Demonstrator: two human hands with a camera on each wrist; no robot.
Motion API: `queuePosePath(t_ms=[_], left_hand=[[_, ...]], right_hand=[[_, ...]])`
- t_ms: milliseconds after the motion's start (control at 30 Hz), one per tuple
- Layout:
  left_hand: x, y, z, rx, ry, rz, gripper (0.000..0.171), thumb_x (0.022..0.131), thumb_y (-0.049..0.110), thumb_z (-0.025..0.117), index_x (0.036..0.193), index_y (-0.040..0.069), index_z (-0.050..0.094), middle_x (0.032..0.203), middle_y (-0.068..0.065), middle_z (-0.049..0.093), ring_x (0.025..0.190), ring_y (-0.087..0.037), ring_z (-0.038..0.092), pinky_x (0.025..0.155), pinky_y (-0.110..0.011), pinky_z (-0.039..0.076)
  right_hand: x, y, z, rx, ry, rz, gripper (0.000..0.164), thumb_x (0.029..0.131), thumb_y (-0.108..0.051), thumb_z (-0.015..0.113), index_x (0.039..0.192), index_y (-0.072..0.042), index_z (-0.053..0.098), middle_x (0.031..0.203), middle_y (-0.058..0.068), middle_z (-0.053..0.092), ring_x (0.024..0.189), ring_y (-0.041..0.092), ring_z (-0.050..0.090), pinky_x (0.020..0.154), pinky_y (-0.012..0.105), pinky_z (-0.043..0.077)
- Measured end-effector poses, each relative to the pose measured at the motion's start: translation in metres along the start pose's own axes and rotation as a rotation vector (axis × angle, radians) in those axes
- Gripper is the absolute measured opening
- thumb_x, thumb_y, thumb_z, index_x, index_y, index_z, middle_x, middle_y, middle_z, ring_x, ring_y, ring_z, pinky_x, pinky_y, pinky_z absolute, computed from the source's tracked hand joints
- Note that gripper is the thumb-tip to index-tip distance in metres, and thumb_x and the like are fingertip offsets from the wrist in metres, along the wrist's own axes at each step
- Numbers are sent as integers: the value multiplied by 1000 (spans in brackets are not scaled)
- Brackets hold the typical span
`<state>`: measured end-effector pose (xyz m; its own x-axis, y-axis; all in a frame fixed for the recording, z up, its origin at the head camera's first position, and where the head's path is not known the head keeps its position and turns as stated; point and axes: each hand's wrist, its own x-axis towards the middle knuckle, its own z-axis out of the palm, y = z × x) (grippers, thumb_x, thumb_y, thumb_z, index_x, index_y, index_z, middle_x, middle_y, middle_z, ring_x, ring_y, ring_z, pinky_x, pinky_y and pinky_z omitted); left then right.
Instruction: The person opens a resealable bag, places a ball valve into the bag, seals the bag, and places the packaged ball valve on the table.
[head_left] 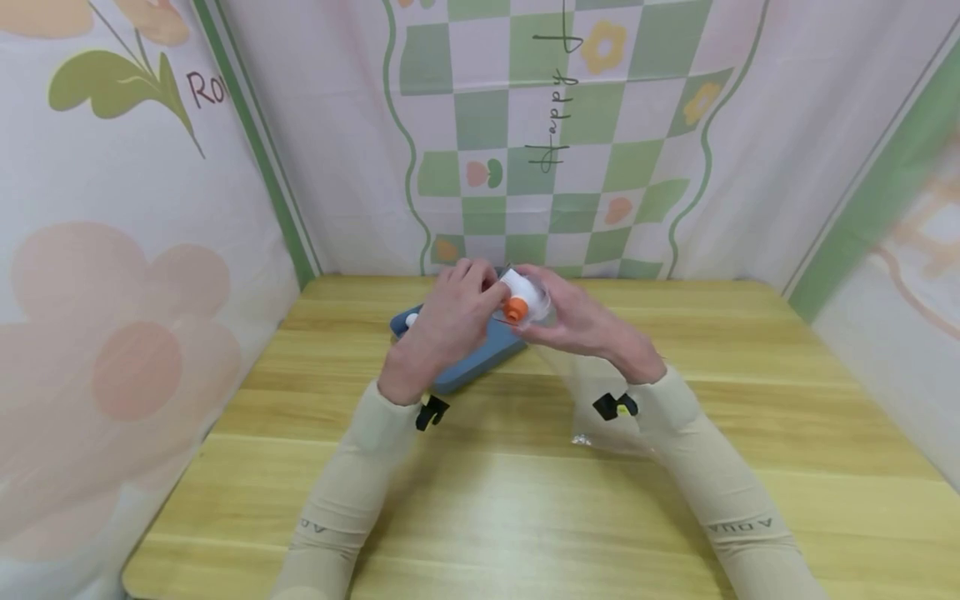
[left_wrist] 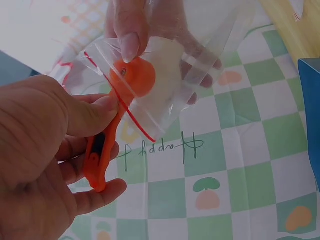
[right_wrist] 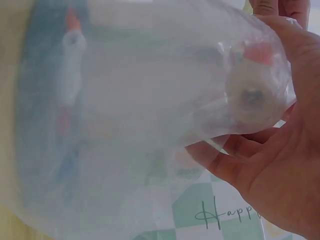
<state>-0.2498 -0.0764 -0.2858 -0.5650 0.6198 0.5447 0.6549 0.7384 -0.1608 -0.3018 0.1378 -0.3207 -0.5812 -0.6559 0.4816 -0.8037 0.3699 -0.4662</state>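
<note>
My left hand [head_left: 450, 321] pinches a slim orange tool with a black slider [left_wrist: 102, 165], perhaps a small cutter, between thumb and fingers. Its upper end meets the red-lined mouth of a clear zip bag [head_left: 592, 375]. Gripping the bag from the other side is my right hand [head_left: 577, 315], fingers curled around it. Within the film sits a white rounded item [head_left: 525, 290] with a dark hole visible in the right wrist view. Against it shows an orange round part [left_wrist: 142, 79]; whether this belongs to the orange tool I cannot tell.
A blue-grey case [head_left: 480, 360] lies on the wooden table [head_left: 487, 500] beneath the hands, with a white piece [head_left: 411, 320] at its left end. The loose bag hangs below the right wrist. Patterned curtains [head_left: 345, 167] stand behind and at both sides.
</note>
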Motion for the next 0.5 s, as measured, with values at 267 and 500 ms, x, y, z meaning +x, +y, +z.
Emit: queuePosePath(t_ms=[267, 500], left_hand=[[-1, 2, -1, 51, 0, 44, 22, 78, 7, 68, 98, 14, 63, 97, -4, 52, 90, -22, 47, 79, -35, 43], [-1, 6, 1, 59, 57, 82, 17, 79, 5, 66, 93, 14, 64, 95, -4, 53, 87, -23, 48, 77, -35, 43]], right_hand=[[1, -5, 3, 26, -31, 88, 68, 79, -43, 69, 134, -18, 38, 110, -2, 50, 83, 14, 54, 63, 28, 51], [1, -6, 6, 33, 0, 78, 64, 79, -37, 71, 132, -16, 41, 111, -1, 51, 84, 15, 53, 66, 29, 50]])
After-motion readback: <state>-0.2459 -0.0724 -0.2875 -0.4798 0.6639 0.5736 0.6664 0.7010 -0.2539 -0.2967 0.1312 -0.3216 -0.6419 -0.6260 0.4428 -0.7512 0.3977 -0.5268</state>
